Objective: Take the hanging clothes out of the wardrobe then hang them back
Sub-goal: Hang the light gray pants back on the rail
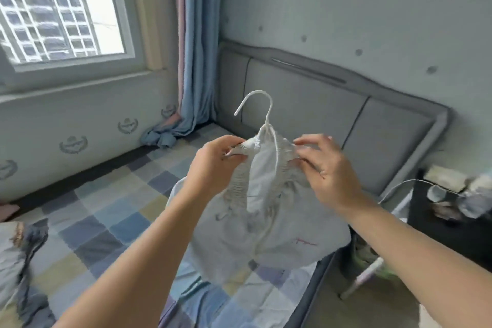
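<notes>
- Though lying loose at the near left of the bed (106,208), counted only by guess as already taken out: dark crumpled fabric (29,261), probably clothing, on no hanger that shows.
- White garment (266,221): held up over the bed's right edge, hem drooping toward the checked sheet, ribbed neckline gathered round the hanger's neck.
- Left hand (213,165): curled, thumb and fingers pinching the garment's left shoulder.
- Right hand (327,170): fingertips pinching the ribbed trim at the right shoulder, remaining fingers loosely bent.
- White wire hanger (267,127): hook upright above the neckline, caught on nothing; arms hidden inside the cloth.
- Stage, as judged: removal done for this piece; fitting onto the hanger under way, shoulders seemingly close to seated.
- Left to do: carrying to the wardrobe, hooking onto the rail. Wardrobe nowhere in view.
- Right of the bed: black bedside table (447,229), small clutter on top, too blurred to itemise.
- Behind: grey padded headboard (386,136).
- Farthest: blue curtain (198,61) in the corner, window (58,8) at left.
</notes>
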Action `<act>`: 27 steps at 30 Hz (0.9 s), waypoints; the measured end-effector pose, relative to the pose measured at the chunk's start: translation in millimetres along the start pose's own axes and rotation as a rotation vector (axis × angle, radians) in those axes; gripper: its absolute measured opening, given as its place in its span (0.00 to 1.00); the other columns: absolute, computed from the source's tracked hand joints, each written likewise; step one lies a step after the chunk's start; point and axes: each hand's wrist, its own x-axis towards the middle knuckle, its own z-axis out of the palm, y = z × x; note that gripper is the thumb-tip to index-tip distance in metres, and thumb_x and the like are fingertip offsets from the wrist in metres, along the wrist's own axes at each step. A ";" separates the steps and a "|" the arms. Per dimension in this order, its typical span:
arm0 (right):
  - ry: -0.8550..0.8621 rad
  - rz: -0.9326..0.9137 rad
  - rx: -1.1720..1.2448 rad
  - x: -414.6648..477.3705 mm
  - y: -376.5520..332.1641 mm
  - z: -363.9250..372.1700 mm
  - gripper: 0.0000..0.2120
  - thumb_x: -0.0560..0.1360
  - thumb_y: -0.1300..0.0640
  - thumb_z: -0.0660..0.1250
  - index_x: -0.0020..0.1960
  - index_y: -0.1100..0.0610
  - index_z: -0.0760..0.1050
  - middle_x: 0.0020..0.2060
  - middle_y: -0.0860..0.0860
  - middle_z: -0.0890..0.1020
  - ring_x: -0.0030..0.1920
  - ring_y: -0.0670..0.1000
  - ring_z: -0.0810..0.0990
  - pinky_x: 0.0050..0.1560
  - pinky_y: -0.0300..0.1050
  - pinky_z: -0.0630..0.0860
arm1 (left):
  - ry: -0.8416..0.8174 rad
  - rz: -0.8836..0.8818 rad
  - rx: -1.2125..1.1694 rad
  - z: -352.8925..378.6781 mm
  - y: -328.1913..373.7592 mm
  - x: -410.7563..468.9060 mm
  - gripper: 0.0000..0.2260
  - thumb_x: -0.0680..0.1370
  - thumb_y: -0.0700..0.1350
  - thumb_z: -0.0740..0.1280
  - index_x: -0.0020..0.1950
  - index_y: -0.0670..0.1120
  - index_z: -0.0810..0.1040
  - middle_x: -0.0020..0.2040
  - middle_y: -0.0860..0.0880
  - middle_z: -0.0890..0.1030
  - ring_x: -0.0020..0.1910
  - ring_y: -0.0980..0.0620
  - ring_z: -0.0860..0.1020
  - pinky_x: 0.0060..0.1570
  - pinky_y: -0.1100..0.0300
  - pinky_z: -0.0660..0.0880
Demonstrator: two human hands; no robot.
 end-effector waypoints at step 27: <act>0.352 0.700 -0.594 -297.8 -44.6 -641.2 0.12 0.75 0.51 0.71 0.38 0.57 0.77 0.30 0.56 0.74 0.31 0.46 0.68 0.36 0.45 0.64 | -0.639 0.952 -0.192 368.4 555.7 -217.8 0.09 0.76 0.53 0.72 0.57 0.59 0.81 0.41 0.59 0.81 0.34 0.61 0.76 0.40 0.60 0.73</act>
